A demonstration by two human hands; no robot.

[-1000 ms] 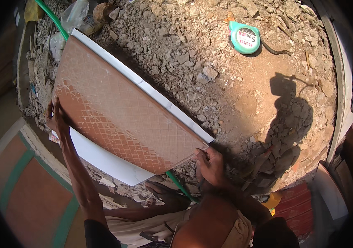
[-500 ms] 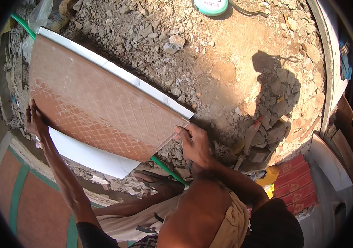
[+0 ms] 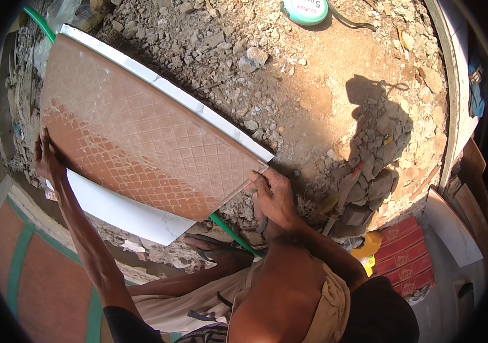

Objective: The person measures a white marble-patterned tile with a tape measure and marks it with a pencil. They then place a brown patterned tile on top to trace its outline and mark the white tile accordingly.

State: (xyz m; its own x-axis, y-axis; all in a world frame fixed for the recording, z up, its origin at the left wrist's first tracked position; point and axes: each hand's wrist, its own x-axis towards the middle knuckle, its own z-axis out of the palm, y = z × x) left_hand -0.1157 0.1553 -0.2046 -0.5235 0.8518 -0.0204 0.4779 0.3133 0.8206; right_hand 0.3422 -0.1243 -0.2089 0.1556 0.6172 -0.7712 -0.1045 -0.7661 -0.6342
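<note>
Left hand (image 3: 50,160) and right hand (image 3: 274,197) grip the tile (image 3: 141,126); rubble (image 3: 212,54) lies beyond it, red boxes (image 3: 401,254) rightward.

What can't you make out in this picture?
- Head view: tape measure, cut off by the top edge.
- Head view: right hand, any fingers beneath the brown tile, hidden by it.
- Head view: white strip and white sheet, whether one piece; the tile covers between.

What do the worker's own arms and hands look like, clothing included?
The left hand and right hand are ungloved, with no watch or bracelet visible. The black left sleeve and black right sleeve leave the forearms bare.
</note>
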